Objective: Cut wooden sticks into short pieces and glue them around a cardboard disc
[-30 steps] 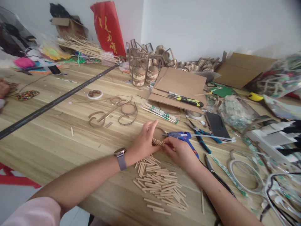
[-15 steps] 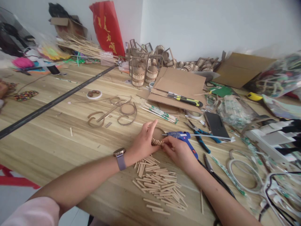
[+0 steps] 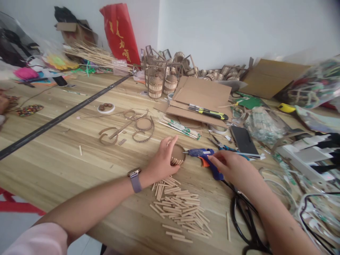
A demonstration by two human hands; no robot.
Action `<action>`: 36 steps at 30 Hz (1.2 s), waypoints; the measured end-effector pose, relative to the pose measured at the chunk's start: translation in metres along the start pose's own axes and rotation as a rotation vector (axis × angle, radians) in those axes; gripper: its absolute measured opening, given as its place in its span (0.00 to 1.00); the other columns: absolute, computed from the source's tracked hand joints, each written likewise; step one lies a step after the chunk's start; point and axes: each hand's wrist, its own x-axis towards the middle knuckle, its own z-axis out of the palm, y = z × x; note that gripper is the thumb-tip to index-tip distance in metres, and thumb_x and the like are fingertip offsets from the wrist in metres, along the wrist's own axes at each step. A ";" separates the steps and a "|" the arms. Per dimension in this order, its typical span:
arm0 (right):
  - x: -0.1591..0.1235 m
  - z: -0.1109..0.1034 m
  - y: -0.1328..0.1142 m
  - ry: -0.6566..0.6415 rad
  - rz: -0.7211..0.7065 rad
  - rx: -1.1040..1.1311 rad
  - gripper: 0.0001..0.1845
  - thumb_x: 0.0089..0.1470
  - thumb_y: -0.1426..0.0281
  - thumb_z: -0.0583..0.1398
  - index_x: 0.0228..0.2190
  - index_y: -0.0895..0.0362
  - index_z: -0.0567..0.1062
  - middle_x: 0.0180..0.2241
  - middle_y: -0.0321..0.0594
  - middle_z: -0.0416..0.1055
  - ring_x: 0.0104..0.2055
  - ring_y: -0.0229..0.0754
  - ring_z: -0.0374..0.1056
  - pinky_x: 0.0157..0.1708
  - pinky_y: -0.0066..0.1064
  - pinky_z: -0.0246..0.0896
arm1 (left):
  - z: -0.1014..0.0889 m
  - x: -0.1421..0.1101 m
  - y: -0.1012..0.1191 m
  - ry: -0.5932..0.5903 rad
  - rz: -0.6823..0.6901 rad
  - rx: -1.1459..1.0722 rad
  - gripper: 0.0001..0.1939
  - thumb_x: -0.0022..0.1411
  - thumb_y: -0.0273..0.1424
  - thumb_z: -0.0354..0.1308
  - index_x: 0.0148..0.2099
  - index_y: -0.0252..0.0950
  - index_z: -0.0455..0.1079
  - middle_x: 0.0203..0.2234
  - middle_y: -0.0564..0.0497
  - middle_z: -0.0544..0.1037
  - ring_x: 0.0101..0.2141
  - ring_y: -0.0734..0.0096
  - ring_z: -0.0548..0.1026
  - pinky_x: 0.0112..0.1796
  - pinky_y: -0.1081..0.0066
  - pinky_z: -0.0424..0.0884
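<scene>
My left hand [image 3: 162, 159] is curled around a small round hoop [image 3: 185, 153], thumb at the near side and fingers at the far left. Short wooden sticks [image 3: 176, 162] stand in a row along the hoop's near edge. My right hand [image 3: 230, 164] is at a blue hot glue gun [image 3: 198, 152], its thumb and fingers closed on the rear of the gun. The nozzle points left, close to the hoop, and the orange trigger shows below. Just in front of the hands lies a pile of short wooden sticks [image 3: 183, 205].
Pliers [image 3: 220, 144], a dark phone [image 3: 242, 140] and a looped black cord [image 3: 235, 216] lie at the right. Cardboard [image 3: 202, 94] bearing craft knives [image 3: 208, 112] is behind. Loose hoops [image 3: 143, 124] lie left of it. Small woven lanterns [image 3: 155, 86] line the wall.
My right hand has left the sticks on the hoop and moved right to the glue gun, uncovering its orange trigger. My left hand still holds the hoop in place.
</scene>
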 end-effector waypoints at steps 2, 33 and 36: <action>0.000 0.007 0.008 -0.060 -0.015 -0.059 0.14 0.55 0.60 0.56 0.32 0.56 0.76 0.30 0.45 0.78 0.30 0.47 0.73 0.27 0.31 0.59 | 0.000 0.000 0.000 -0.005 -0.009 -0.004 0.51 0.49 0.21 0.62 0.68 0.41 0.37 0.61 0.39 0.50 0.63 0.52 0.49 0.62 0.51 0.52; -0.004 0.033 0.021 -0.246 0.198 1.103 0.22 0.34 0.54 0.70 0.24 0.58 0.72 0.21 0.33 0.67 0.23 0.35 0.60 0.24 0.27 0.53 | -0.005 -0.001 0.000 -0.062 -0.047 0.005 0.41 0.49 0.23 0.65 0.63 0.40 0.53 0.61 0.39 0.46 0.64 0.50 0.50 0.61 0.52 0.55; -0.005 0.032 0.018 -0.266 0.126 1.132 0.20 0.35 0.57 0.70 0.27 0.58 0.76 0.26 0.37 0.72 0.28 0.37 0.65 0.28 0.28 0.59 | -0.003 -0.001 0.000 -0.028 -0.045 0.037 0.43 0.51 0.21 0.64 0.64 0.42 0.49 0.61 0.40 0.48 0.63 0.51 0.50 0.61 0.51 0.55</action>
